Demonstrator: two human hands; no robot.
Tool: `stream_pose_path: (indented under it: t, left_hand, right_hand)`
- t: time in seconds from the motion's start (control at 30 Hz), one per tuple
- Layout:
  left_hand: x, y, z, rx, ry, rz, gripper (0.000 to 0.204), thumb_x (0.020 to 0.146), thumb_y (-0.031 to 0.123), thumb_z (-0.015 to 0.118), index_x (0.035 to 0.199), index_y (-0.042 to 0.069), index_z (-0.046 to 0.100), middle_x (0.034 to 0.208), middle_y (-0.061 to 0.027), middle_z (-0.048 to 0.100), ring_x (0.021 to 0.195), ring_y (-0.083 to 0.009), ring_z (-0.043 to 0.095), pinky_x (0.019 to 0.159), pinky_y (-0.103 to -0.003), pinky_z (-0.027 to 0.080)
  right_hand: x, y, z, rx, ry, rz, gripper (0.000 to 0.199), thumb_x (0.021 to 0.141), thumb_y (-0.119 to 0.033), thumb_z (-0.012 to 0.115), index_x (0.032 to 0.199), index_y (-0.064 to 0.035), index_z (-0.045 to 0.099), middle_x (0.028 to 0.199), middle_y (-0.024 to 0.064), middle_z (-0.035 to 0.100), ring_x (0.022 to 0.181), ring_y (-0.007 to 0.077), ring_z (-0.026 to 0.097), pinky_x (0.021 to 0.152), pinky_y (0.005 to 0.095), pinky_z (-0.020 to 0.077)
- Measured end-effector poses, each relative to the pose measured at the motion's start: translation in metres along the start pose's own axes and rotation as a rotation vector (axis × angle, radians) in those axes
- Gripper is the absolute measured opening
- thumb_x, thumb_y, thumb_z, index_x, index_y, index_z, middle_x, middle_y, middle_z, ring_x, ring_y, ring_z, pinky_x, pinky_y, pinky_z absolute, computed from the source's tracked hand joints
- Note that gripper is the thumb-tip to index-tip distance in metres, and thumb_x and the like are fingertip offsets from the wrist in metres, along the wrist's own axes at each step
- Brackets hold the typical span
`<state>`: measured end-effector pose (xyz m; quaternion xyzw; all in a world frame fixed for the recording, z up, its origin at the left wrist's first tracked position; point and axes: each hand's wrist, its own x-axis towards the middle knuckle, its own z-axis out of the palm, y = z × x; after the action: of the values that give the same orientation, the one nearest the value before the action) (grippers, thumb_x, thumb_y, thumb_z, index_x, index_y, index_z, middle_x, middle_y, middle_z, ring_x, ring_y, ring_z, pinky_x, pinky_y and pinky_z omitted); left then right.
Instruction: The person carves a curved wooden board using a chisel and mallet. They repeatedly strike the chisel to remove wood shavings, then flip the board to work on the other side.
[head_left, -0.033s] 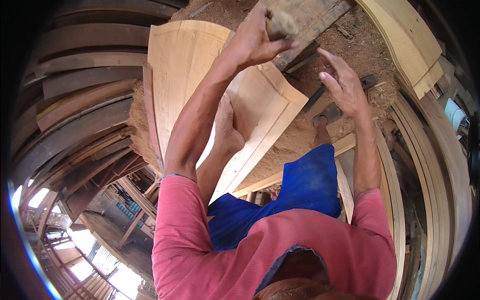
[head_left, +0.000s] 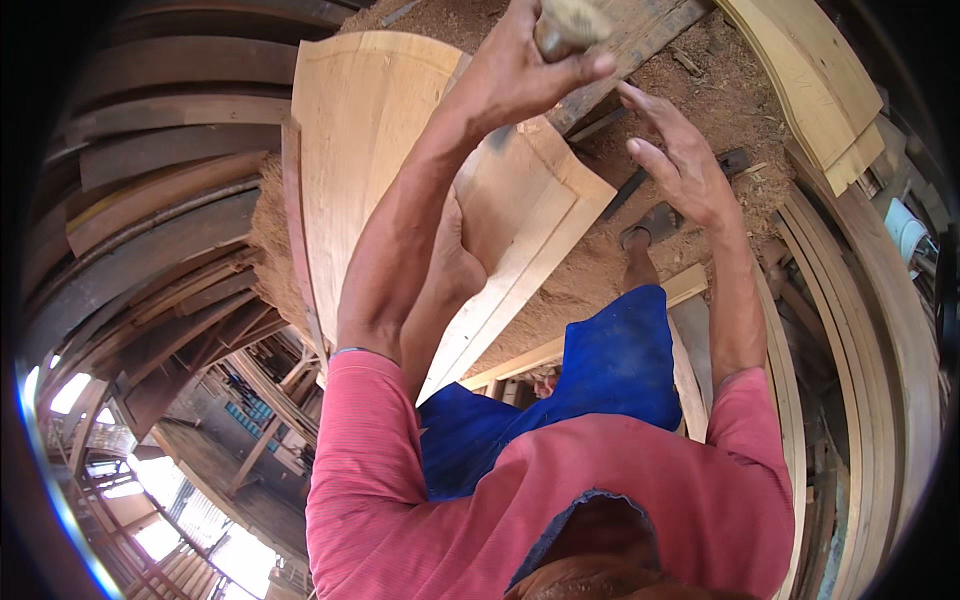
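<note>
My left hand [head_left: 525,75] is raised at the top of the view, closed around a pale rounded wooden handle [head_left: 568,22]; the rest of that tool is cut off by the frame. Below it a wide, curved, pale wooden board [head_left: 370,130] lies tilted on the sawdust, and my left foot [head_left: 455,255] presses on its surface. My right hand [head_left: 680,160] hovers open with spread fingers to the right of the board's end, above the sawdust, holding nothing. My right foot [head_left: 640,255] stands on the ground by my blue shorts [head_left: 615,360].
Sawdust [head_left: 720,90] covers the ground. A dark flat metal piece [head_left: 655,215] lies near my right foot. Curved dark planks [head_left: 160,220] are stacked at the left, pale curved boards [head_left: 810,90] at the upper right, and bent timber strips [head_left: 870,330] run along the right.
</note>
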<state>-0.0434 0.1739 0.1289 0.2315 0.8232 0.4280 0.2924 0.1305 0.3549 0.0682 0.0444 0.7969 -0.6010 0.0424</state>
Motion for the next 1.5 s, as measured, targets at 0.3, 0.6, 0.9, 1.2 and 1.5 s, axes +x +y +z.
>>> stream_pose_path:
  t: [0.3, 0.6, 0.9, 1.2, 1.5]
  left_hand:
    - [-0.035, 0.032, 0.017, -1.033, 0.160, 0.032, 0.032, 0.098, 0.026, 0.076, 0.115, 0.004, 0.060, 0.080, -0.0013, 0.066, 0.061, -0.0103, 0.062, 0.052, -0.025, 0.050]
    - [-0.069, -0.045, 0.064, -1.008, 0.477, 0.004, 0.031, 0.087, 0.008, 0.082, 0.103, 0.007, 0.056, 0.078, -0.0040, 0.068, 0.061, -0.0108, 0.066, 0.051, -0.025, 0.054]
    - [-0.064, -0.052, 0.021, -0.840, 0.423, 0.071, 0.017, 0.089, 0.004, 0.071, 0.094, 0.008, 0.055, 0.073, -0.0003, 0.063, 0.058, -0.0098, 0.062, 0.052, -0.026, 0.052]
    - [-0.041, -0.093, -0.001, -0.888, 0.485, 0.114, 0.016, 0.089, 0.001, 0.065, 0.090, 0.010, 0.052, 0.070, 0.0007, 0.058, 0.056, -0.0094, 0.058, 0.051, -0.026, 0.049]
    - [-0.046, -0.080, 0.011, -0.748, 0.454, 0.133, 0.019, 0.090, 0.002, 0.070, 0.099, 0.010, 0.055, 0.074, 0.0024, 0.059, 0.059, -0.0077, 0.059, 0.053, -0.025, 0.050]
  right_hand:
    - [0.011, -0.039, 0.005, 0.302, -0.557, 0.199, 0.036, 0.098, -0.018, 0.068, 0.125, 0.0045, 0.063, 0.105, 0.0120, 0.070, 0.103, 0.0235, 0.065, 0.094, 0.0383, 0.0507]
    - [-0.017, 0.010, 0.074, -0.393, -0.271, -0.089, 0.032, 0.086, -0.019, 0.078, 0.107, -0.0020, 0.060, 0.097, 0.0144, 0.060, 0.096, 0.0381, 0.056, 0.084, 0.0499, 0.0459]
    - [0.016, 0.005, 0.094, -0.522, -0.171, -0.222, 0.027, 0.084, -0.023, 0.081, 0.098, -0.0063, 0.065, 0.093, 0.0119, 0.063, 0.091, 0.0352, 0.060, 0.077, 0.0488, 0.0469]
    - [0.036, 0.008, 0.117, -0.571, -0.030, -0.284, 0.032, 0.081, -0.026, 0.083, 0.101, -0.0064, 0.068, 0.094, 0.0118, 0.062, 0.093, 0.0351, 0.059, 0.079, 0.0483, 0.0470]
    - [0.018, 0.014, 0.115, -0.490, -0.112, -0.269, 0.031, 0.086, -0.026, 0.081, 0.101, -0.0035, 0.064, 0.085, 0.0128, 0.056, 0.086, 0.0342, 0.056, 0.077, 0.0468, 0.0448]
